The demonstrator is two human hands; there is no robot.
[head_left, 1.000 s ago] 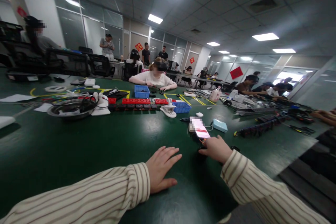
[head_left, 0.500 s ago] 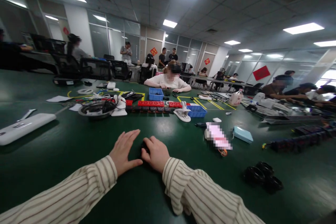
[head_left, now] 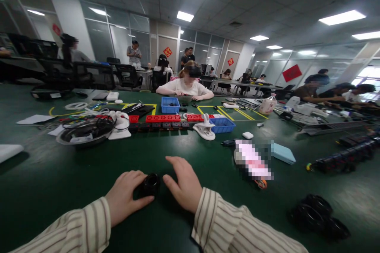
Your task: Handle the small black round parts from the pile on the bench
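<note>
My left hand point(head_left: 126, 197) curls its thumb and fingers round the side of a shiny black ring-shaped roll point(head_left: 152, 182), which looks like black tape. The roll stands on the green table with its hollow top showing. Just right of it, my right hand point(head_left: 186, 184) is open, thumb and fingers spread, apart from the roll. Several similar black rolls point(head_left: 314, 214) lie bunched together at the lower right.
Ahead are red and black power strips point(head_left: 163, 118), a white clip stand point(head_left: 206, 128), blue baskets point(head_left: 170, 104) and a metal bowl point(head_left: 86, 136). To the right lie a blurred-out pink item point(head_left: 252, 158) and a light-blue box point(head_left: 283, 153). A person point(head_left: 185, 85) sits opposite.
My right hand has let go of the black roll and moved right, opening. My left hand has closed in on the roll. The whole view has shifted slightly.
</note>
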